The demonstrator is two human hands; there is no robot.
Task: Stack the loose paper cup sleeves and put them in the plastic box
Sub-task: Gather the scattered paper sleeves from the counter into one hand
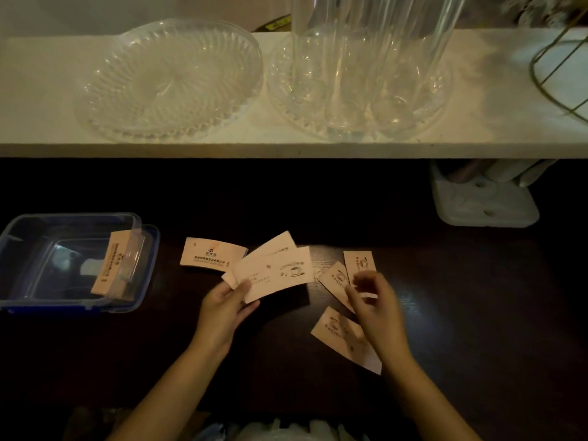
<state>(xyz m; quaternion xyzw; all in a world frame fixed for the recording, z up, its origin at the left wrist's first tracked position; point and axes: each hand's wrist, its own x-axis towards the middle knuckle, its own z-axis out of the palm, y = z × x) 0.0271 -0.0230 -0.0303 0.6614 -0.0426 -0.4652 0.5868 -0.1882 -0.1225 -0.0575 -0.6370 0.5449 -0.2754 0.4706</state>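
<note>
My left hand [226, 303] grips a fanned bunch of flat tan cup sleeves [280, 272] by their lower left corner, above the dark table. A neat stack of sleeves [211, 254] lies just behind it. My right hand [375, 300] hovers with bent fingers over two loose sleeves [359, 265]; whether it pinches one I cannot tell. Another loose sleeve [343, 335] lies nearer to me. The clear plastic box [28, 249] with a blue rim stands at the far left, with a bundle of sleeves [111, 265] leaning inside against its right wall.
A white shelf [286, 148] overhangs the back of the dark table, carrying a clear patterned plate [105, 100], a second plate [439, 100] with tall clear glasses and a wire stand [541, 71]. A white holder [483, 205] sits under the shelf at right.
</note>
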